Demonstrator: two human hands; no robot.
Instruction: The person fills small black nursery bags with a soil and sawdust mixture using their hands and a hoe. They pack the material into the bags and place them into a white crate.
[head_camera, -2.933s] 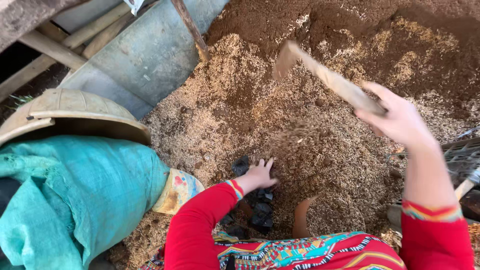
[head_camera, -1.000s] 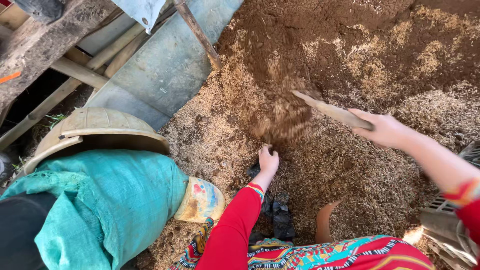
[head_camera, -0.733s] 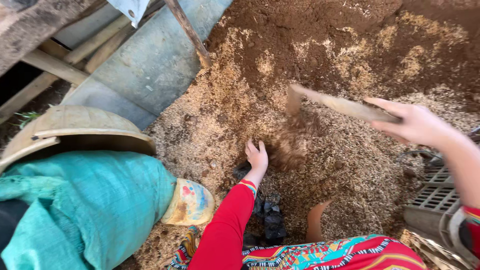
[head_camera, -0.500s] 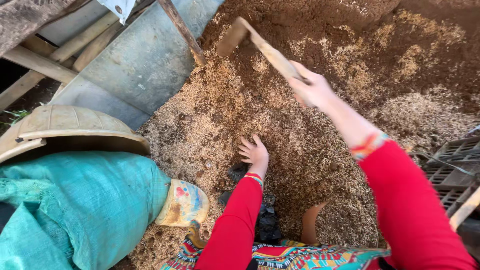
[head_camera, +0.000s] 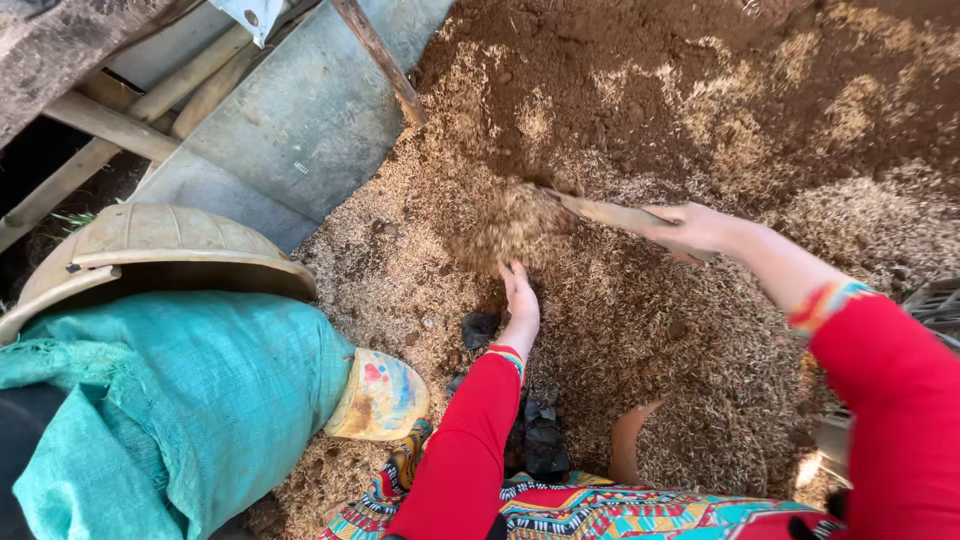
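Note:
My right hand (head_camera: 690, 229) grips a flat wooden paddle (head_camera: 605, 212) and its blade drags a clump of loose husk (head_camera: 512, 228) toward me across the husk pile (head_camera: 660, 330). Palm down with fingers together, my left hand (head_camera: 520, 298) rests on the husks just below that clump, holding nothing. Both arms wear red sleeves with coloured cuffs. Dark brown soil (head_camera: 640, 60) covers the far part of the heap. A small black object (head_camera: 480, 326) lies in the husks beside my left wrist.
A teal sack (head_camera: 170, 420) fills the lower left, with a tan upturned basin (head_camera: 150, 250) behind it and a colourful cap (head_camera: 380, 395) against it. A grey metal sheet (head_camera: 300, 120) and wooden poles (head_camera: 110, 130) slope at upper left. A plastic crate edge (head_camera: 935, 300) shows at right.
My right hand swung the paddle up toward the soil, then brought it back down and now pulls husk toward my left hand, which stays in place on the pile.

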